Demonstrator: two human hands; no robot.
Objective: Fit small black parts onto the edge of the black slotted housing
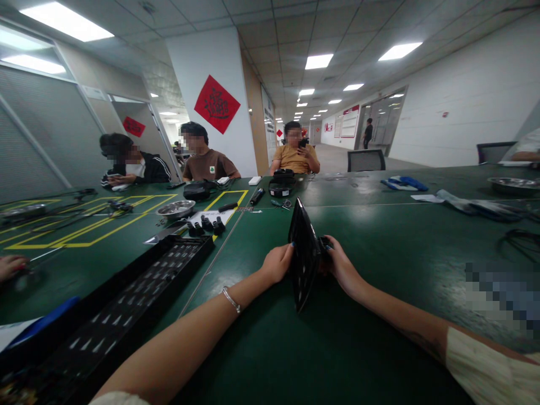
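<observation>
A flat black panel [304,256] with a glossy, screen-like side stands nearly edge-on to me, upright and a little tilted above the green table. My left hand [278,263] is closed on its left side, the thumb against the panel's face. On the other side, my right hand [342,267] grips a dark block-like part [324,247] at the panel's back; its fingers are partly hidden. Whether the panel's lower edge rests on the table I cannot tell. A silver bracelet [231,300] is on my left wrist.
A long black tray [202,243] with rows of small pale pieces lies left. Beyond it are black cylindrical parts [206,225] and a metal bowl [175,209]. Another person's hand [12,266] is at far left. Gloves [464,203] lie right; several people sit across the green table [253,349].
</observation>
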